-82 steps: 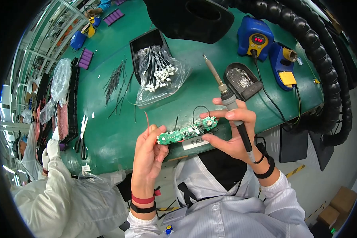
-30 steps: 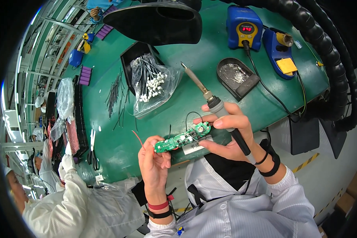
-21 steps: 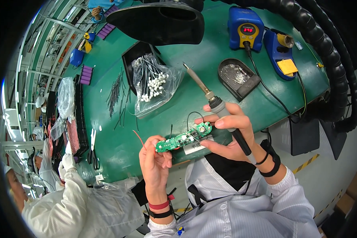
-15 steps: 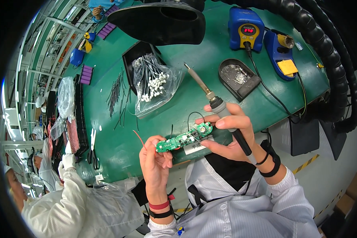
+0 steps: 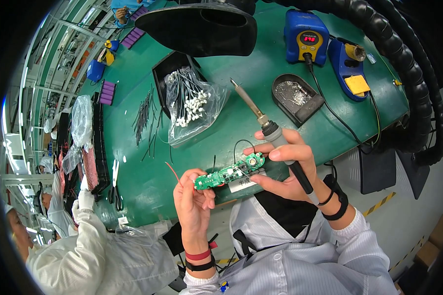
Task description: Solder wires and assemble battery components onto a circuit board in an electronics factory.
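Note:
A long, narrow green circuit board (image 5: 227, 174) with several thin wires is held above the table's near edge. My left hand (image 5: 193, 192) pinches its left end, where a red wire sticks up. My right hand (image 5: 293, 164) is closed round a soldering iron (image 5: 275, 138), whose bare metal tip points up and away from the board. Fingers of that same hand also reach the board's right end, next to a looped black wire; whether they press on it is hard to see. A white label (image 5: 241, 183) lies partly hidden under the board.
A bag of white-plugged wires (image 5: 189, 105) spills from a black bin, beside loose black wires (image 5: 143, 118). Scissors (image 5: 115, 184) lie left. Behind are a solder tray (image 5: 295, 96), soldering station (image 5: 307, 39), iron stand (image 5: 349, 73) and black fume hood (image 5: 197, 29). A co-worker's gloved hand (image 5: 85, 200) is at far left.
Almost nothing differs. Both hands, the board and the soldering iron keep their places, apart from a tiny shift of the whole picture.

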The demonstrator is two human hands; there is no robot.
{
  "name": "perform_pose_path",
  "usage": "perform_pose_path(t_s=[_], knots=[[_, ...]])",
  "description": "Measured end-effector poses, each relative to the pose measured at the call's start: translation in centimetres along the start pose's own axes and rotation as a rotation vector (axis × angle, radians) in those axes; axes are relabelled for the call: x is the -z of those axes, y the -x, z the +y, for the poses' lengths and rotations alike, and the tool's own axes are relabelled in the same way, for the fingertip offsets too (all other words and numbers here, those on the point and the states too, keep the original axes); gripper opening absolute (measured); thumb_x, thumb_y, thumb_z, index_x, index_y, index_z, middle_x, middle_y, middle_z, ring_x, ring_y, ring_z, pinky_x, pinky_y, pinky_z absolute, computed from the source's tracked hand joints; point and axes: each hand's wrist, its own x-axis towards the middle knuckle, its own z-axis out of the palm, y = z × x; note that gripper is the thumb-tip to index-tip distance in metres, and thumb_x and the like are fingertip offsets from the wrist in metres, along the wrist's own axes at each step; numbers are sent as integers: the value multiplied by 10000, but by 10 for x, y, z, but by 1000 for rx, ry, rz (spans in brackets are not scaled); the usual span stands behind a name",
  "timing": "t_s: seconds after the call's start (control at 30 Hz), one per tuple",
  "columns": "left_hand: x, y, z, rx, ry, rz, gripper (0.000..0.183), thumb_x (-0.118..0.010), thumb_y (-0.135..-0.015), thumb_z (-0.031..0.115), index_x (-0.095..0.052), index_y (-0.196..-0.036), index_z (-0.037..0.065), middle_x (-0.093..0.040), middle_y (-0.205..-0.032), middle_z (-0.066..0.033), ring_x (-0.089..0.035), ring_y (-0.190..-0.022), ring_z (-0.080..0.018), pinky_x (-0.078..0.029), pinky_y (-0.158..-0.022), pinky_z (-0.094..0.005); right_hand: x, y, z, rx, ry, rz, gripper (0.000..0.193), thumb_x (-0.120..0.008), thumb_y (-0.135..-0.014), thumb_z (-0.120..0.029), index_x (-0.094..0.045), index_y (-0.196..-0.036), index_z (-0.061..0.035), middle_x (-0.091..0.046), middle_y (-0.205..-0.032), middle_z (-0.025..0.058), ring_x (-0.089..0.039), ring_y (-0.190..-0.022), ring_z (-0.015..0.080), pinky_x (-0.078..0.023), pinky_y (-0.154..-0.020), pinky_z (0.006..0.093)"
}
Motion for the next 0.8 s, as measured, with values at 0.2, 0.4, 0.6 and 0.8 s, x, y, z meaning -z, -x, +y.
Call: perform_pose_path(t_s=[0.2,0.4,0.6,0.8], knots=[[-1,0,1,-1,-6,7,261,-531,-1070,222,-617,-1050,-24,-663,-662,-105,-536,-431,-114,-401,-387,-203,0,0,0,-8,-3,-4,716,-839,-768,78,-392,-1289,-126,-440,-1395,270,-705,-1106,418,-629,-881,449],[-1,0,0,0,-2,3,261,-526,-1072,217,-615,-1051,-28,-665,-667,-109,-534,-434,-111,-409,-391,-206,-5,1,0,4,-34,142,660,-871,-713,44,-516,-1252,-93,-624,-1256,256,-675,-1162,332,-603,-864,370],[0,0,0,-8,2,1,268,-522,-1074,214,-620,-1058,-34,-669,-674,-111,-539,-440,-114,-413,-395,-208,1,1,-1,-20,-19,-19,665,-797,-803,87,-391,-1292,-110,-427,-1395,273,-691,-1123,431,-627,-894,475],[1,4,-5,-51,-53,-8,377,-471,-1088,253,-628,-1125,-87,-683,-697,-139,-560,-457,-129,-411,-423,-214,1,3,-1,-31,-38,-13,631,-767,-824,90,-391,-1293,-98,-422,-1400,280,-678,-1143,444,-623,-903,483]])
